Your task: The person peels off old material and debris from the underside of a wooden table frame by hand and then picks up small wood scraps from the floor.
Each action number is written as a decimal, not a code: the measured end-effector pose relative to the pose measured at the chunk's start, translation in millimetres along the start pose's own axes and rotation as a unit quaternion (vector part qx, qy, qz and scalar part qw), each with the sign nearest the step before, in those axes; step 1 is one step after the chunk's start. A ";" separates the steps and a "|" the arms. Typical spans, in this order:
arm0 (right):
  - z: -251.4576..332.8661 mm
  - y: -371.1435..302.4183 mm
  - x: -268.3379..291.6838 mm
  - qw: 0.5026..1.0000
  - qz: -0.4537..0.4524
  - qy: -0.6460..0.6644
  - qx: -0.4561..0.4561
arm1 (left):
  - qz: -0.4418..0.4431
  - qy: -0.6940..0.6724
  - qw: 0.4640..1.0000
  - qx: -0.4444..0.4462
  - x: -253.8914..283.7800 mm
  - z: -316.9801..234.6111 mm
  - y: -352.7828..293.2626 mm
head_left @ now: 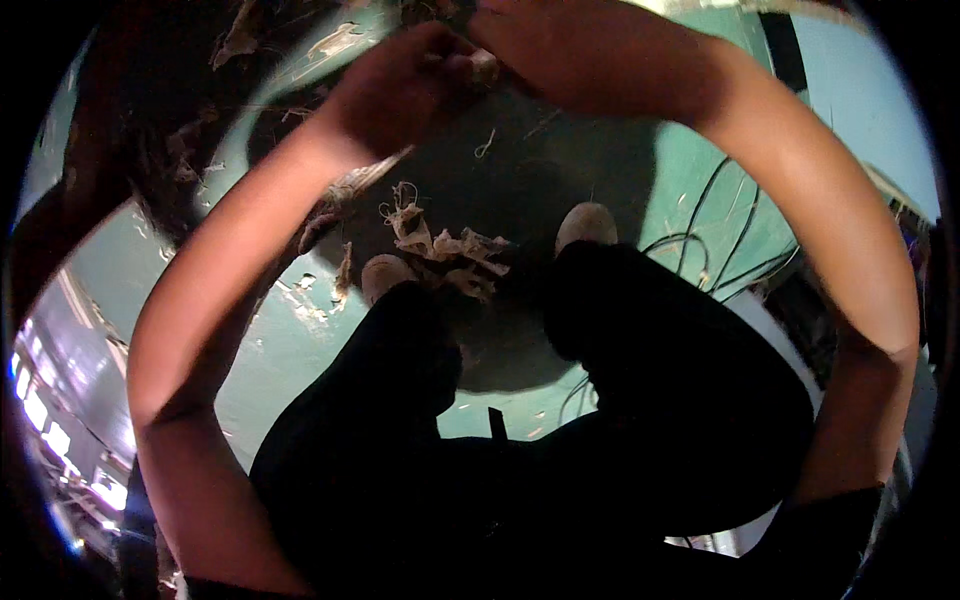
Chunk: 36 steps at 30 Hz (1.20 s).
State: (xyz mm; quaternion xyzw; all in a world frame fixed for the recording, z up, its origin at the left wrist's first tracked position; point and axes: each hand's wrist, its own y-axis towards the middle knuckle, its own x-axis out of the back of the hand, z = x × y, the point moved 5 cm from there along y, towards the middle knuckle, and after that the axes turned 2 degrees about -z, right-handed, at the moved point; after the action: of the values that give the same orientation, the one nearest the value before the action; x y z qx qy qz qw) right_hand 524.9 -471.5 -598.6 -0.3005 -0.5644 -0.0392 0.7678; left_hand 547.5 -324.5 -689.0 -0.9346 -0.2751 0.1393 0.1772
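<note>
Both arms reach forward, and the hands meet at the top of the head view, mostly in shadow. My left hand [415,85] is closed with its fingers curled. A small pale spot shows at its fingertips, and I cannot make out what it is. Touching or almost touching it, my right hand [545,55] is bent inward, its fingers closed and partly cut off by the upper edge. What either hand grips is hidden. Below them, crumpled tan scraps [430,235] with loose threads lie on the green floor [290,345] between my feet.
Thin black cables [690,238] loop over the floor at the right. My pale shoes [588,225] stand near the scraps. More torn scraps [335,40] lie at the upper left, beside a dark curved shape [95,150]. Bright window-like patches [55,435] show at the left rim.
</note>
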 end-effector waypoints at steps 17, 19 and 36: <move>18.1 -8.8 -43.3 0.857 -0.454 0.091 -0.226 | -0.189 0.212 0.955 -0.084 -8.2 -10.2 -9.0; 11.4 -3.3 -50.3 0.847 -0.480 0.074 -0.218 | -0.203 0.269 0.938 -0.079 -6.2 -13.7 -4.9; 8.5 -4.7 -52.7 0.803 -0.541 0.080 -0.235 | -0.285 0.348 0.887 -0.104 -23.2 -30.1 -10.3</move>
State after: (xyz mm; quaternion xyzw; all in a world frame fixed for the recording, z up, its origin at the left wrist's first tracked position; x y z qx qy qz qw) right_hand 496.9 -485.7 -642.1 -0.1130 -0.5451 -0.6039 0.5705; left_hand 534.7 -337.2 -653.9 -0.8174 -0.4633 -0.2809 0.1958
